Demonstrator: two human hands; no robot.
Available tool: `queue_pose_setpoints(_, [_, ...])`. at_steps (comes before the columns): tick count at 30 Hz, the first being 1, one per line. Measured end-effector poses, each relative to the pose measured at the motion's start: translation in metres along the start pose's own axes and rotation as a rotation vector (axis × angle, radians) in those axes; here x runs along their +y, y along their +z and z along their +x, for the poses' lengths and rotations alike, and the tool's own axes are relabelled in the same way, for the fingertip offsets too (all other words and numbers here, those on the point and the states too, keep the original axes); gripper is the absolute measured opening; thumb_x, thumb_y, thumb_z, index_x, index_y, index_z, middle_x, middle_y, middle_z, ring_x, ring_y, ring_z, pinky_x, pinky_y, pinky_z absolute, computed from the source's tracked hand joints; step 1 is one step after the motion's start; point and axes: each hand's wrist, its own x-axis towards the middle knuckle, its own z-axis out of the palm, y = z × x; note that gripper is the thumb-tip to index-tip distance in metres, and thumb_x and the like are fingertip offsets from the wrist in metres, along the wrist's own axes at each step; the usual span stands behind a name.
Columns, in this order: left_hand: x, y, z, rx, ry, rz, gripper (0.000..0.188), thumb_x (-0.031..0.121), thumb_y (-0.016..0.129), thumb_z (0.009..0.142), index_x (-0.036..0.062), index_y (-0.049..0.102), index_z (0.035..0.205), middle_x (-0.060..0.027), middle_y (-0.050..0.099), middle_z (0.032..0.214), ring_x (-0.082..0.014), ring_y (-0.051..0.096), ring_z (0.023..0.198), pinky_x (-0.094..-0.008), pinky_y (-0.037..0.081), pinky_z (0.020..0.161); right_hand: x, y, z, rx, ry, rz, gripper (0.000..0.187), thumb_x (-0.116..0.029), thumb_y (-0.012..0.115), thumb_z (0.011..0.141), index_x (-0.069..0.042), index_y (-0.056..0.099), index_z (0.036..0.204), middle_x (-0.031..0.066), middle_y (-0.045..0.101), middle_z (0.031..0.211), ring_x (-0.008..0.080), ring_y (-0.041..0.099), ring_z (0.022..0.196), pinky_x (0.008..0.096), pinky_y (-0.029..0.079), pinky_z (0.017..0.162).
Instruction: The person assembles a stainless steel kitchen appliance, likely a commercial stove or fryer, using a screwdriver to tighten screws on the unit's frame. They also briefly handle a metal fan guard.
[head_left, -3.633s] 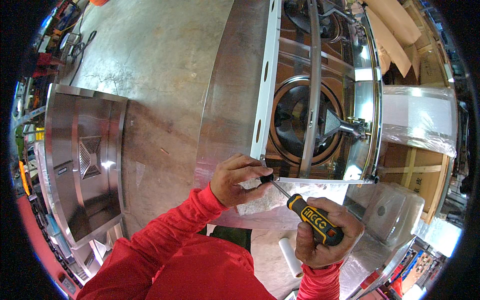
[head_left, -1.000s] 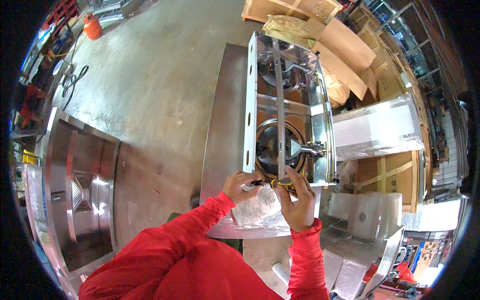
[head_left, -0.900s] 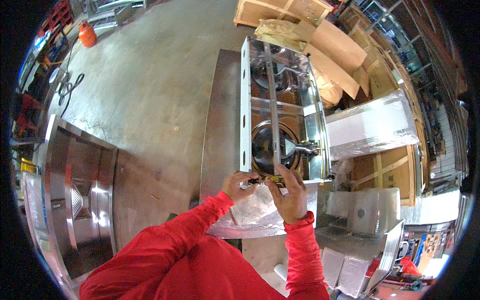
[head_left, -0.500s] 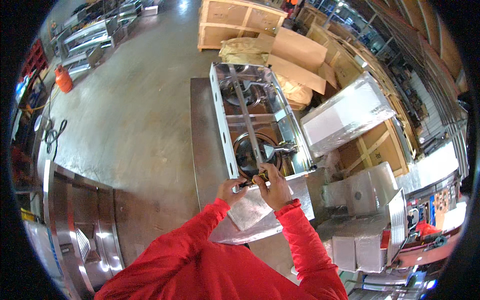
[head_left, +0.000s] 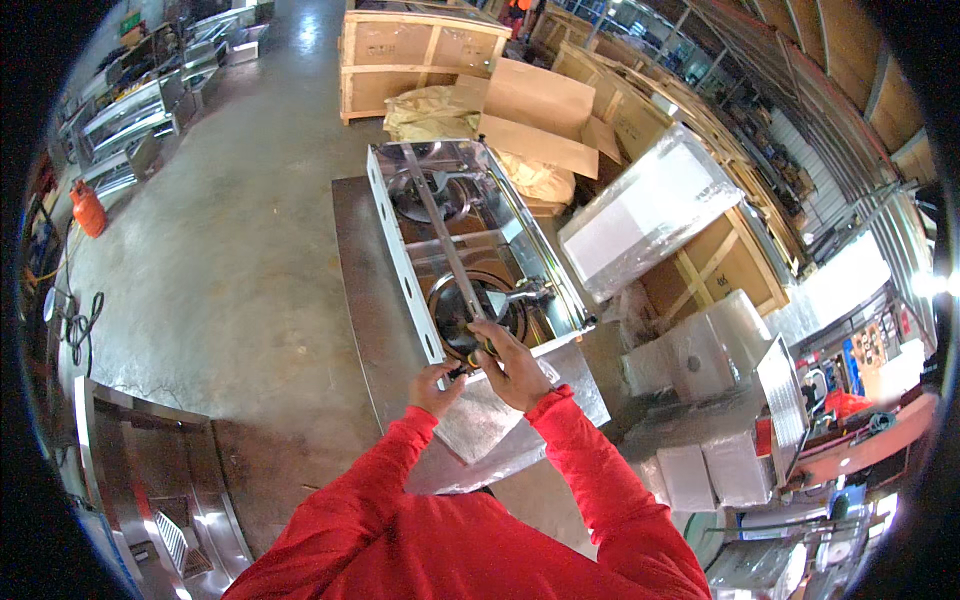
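A long metal stove body (head_left: 400, 262) lies with its inside facing up, showing two round burner openings, and a flat metal strip (head_left: 440, 225) runs lengthwise over it. At its near end my left hand (head_left: 434, 388) pinches a small black piece (head_left: 458, 370) by the near left corner. Just right of it, my right hand (head_left: 514, 368) curls around a small yellow-and-black tool handle, mostly hidden by the fingers. Its fingertips are by the near end of the strip. Below both hands, a whitish pad (head_left: 480, 425) rests on the metal-topped table (head_left: 365, 300).
Wooden crates (head_left: 420, 50) and an open cardboard box (head_left: 540, 115) stand beyond the stove body. Plastic-wrapped panels (head_left: 650, 215) lean at the right. A stainless steel unit (head_left: 150, 480) is at lower left; an orange gas cylinder (head_left: 88, 210) stands on the floor far left.
My view has shifted, so the stove body and crates sit farther left. Both hands stay at the stove's near end; the right hand has turned slightly, with its back more in view.
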Motion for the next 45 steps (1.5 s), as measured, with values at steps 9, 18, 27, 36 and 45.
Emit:
queue_pose_setpoints(9, [0.030,-0.010,0.006,-0.077,-0.056,0.034,0.031,0.026,0.084,0.079,0.0081,0.078,0.104,-0.0121,0.077,0.100,-0.0260,0.075,0.094,-0.0363,0.058,0.086,0.001,0.001,-0.005,0.085,0.091,-0.107,0.037,-0.011,0.067,0.094,-0.002,0.051,0.126,0.0244,0.066,0.105,0.0472,0.066,0.097,0.0484,0.054,0.081])
queue_pose_setpoints(18, [0.026,-0.009,0.005,-0.073,-0.009,0.010,0.031,0.024,0.084,0.079,0.0060,0.075,0.103,-0.0120,0.076,0.101,-0.0273,0.073,0.091,-0.0374,0.057,0.084,0.006,0.011,-0.005,0.095,0.130,-0.094,0.037,-0.015,0.070,0.093,-0.003,0.050,0.121,0.0256,0.066,0.102,0.0477,0.067,0.086,0.0518,0.054,0.070])
queue_pose_setpoints(27, [0.189,-0.034,-0.032,-0.107,0.369,-0.078,0.037,0.023,0.083,0.083,0.0086,0.066,0.113,-0.0104,0.066,0.098,-0.0278,0.069,0.084,-0.0398,0.057,0.075,0.021,0.013,0.000,0.135,0.031,-0.206,0.039,-0.024,0.066,0.096,0.000,0.049,0.122,0.0278,0.065,0.104,0.0493,0.066,0.085,0.0542,0.054,0.071])
queue_pose_setpoints(36, [0.237,-0.016,-0.043,-0.138,0.441,0.208,0.029,0.014,0.080,0.082,0.0097,0.070,0.109,-0.0091,0.067,0.092,-0.0274,0.070,0.085,-0.0387,0.058,0.072,0.008,0.009,-0.006,0.124,0.228,-0.080,0.038,-0.018,0.069,0.094,-0.005,0.049,0.123,0.0269,0.067,0.091,0.0517,0.066,0.084,0.0552,0.052,0.071])
queue_pose_setpoints(45, [0.215,-0.039,-0.027,-0.381,-0.780,-1.221,0.017,0.021,0.066,0.101,0.0043,0.064,0.098,0.0062,0.063,0.090,-0.0082,0.060,0.088,-0.0268,0.050,0.081,0.011,0.009,-0.002,0.103,0.205,-0.099,0.037,-0.018,0.067,0.094,-0.004,0.048,0.122,0.0263,0.062,0.102,0.0503,0.065,0.086,0.0551,0.052,0.071])
